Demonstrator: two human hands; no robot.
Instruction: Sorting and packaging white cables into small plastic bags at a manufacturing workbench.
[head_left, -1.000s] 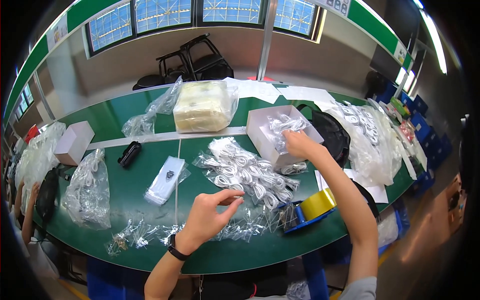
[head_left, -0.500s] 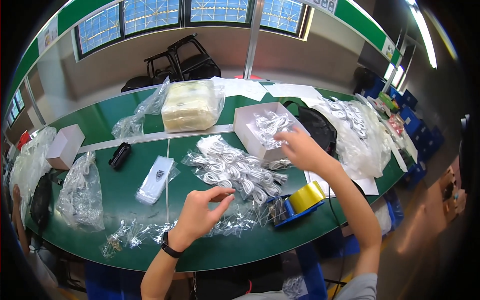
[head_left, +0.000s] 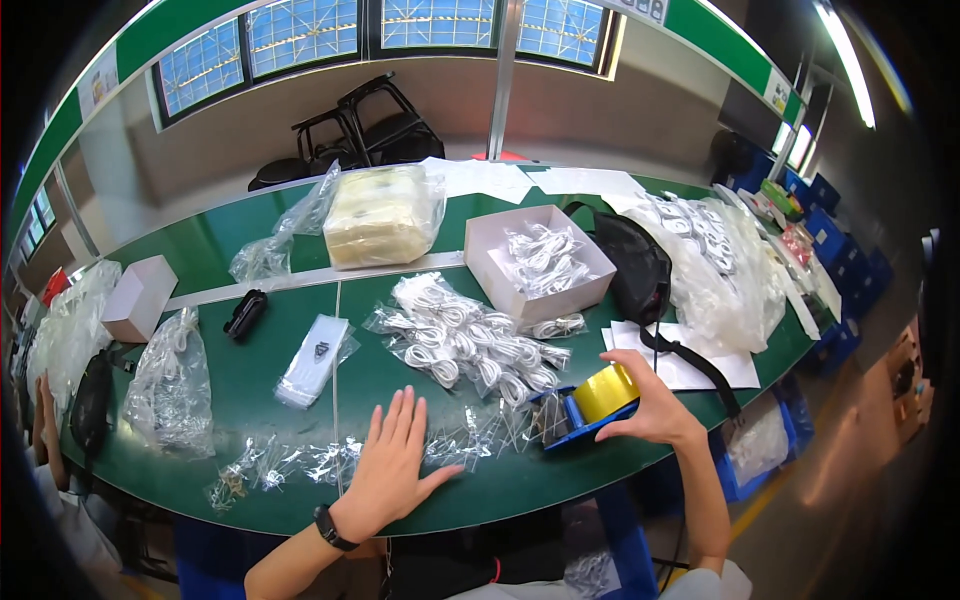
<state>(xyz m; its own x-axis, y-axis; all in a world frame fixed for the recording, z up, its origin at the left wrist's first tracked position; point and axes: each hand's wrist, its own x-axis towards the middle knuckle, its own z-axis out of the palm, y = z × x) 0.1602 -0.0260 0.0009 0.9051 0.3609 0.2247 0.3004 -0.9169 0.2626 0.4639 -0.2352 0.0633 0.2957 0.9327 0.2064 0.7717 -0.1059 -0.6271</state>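
My left hand (head_left: 388, 470) lies flat on the green tabletop, fingers spread, over a row of small clear bags with metal pins (head_left: 300, 462). My right hand (head_left: 655, 405) curls round the right end of a blue tape dispenser (head_left: 572, 432), with fingers above and thumb below. A yellow tape roll (head_left: 603, 392) sits in the dispenser. Ahead of my hands lies a pile of bagged white cables (head_left: 455, 335). Behind that pile, an open white box (head_left: 553, 305) holds more bundles of white cable (head_left: 543, 255).
A stack of flat clear bags (head_left: 312, 362) and a black clip-like object (head_left: 245, 315) lie left. A wrapped block (head_left: 380, 220) stands at the back. A black waist bag (head_left: 632, 265) and a large plastic bag (head_left: 715, 255) are right. Another person's arm (head_left: 48, 425) shows far left.
My right hand has come back from the white box to the tape dispenser. My left hand has gone from a loose curl above the table to lying flat.
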